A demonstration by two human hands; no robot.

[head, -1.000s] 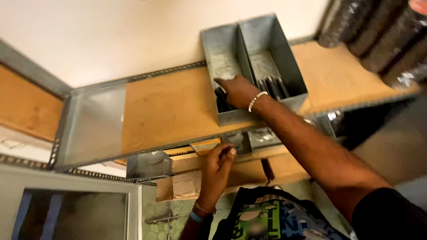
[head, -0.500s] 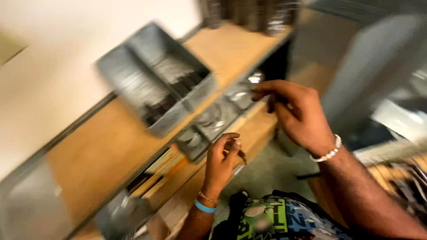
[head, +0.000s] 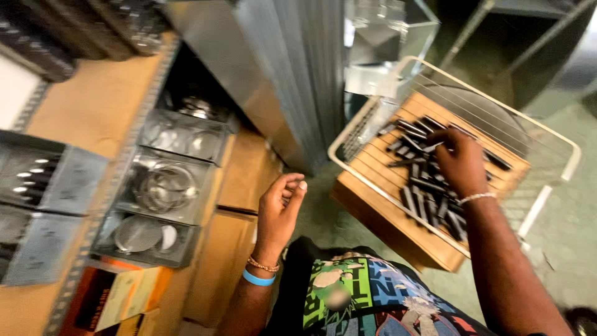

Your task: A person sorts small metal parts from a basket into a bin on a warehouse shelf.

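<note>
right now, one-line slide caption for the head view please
Right hand rests on dark rods in a white wire basket; left hand hangs loosely curled beside metal shelving.

The right hand (head: 461,163) rests on a heap of dark metal pieces (head: 429,186) in a white wire basket (head: 563,177). The left hand (head: 280,208) hangs loosely curled beside shelf bins of metal rings (head: 163,186).

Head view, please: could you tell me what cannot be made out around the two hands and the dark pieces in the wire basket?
- Right hand: its fingertips are buried among the dark pieces, so any grip is hidden.
- Left hand: fingers curl inward; whether it holds anything is too small to tell.
- Wire basket: its lower corner is hidden behind the right forearm.
- Clear bins on the shelf: their round metal contents are blurred.
</note>
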